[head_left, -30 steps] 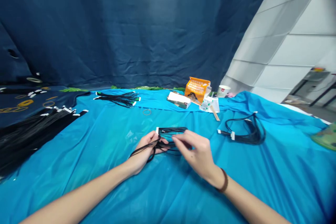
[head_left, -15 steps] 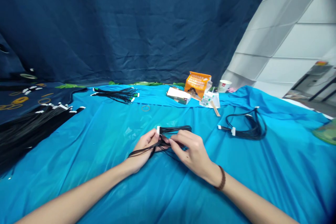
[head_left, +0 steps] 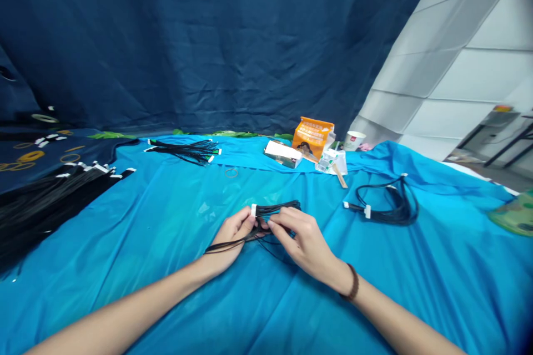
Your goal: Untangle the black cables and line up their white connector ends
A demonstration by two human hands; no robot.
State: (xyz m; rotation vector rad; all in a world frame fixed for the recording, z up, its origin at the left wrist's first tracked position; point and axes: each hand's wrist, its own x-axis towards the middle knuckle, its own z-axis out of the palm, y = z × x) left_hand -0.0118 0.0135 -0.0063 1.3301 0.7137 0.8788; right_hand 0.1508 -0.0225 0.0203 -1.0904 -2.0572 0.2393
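A black wire harness (head_left: 277, 209) with a white connector (head_left: 254, 210) at its left end is held between my two hands over the blue cloth. My left hand (head_left: 229, 238) is closed around the wires just below the connector, and a few strands trail back over its wrist. On the other side, my right hand (head_left: 302, 238) pinches the wires with thumb and forefinger; its remaining fingers are curled. A brown band (head_left: 353, 282) circles the right wrist. The exact spot where the fingertips meet the wires is partly hidden. One thin loop hangs below the hands.
A coiled harness (head_left: 393, 216) lies to the right. Another black wire bundle (head_left: 183, 151) rests at the back left, near a rubber band (head_left: 231, 172). Many harnesses (head_left: 62, 199) are piled at far left. A white-topped box (head_left: 283, 151), orange bag (head_left: 312, 137) and paper cup (head_left: 355, 140) stand behind.
The wires between my hands have shifted slightly, and the thin loop below hangs lower to the right. Both hands keep nearly the same position; the view has turned a little.
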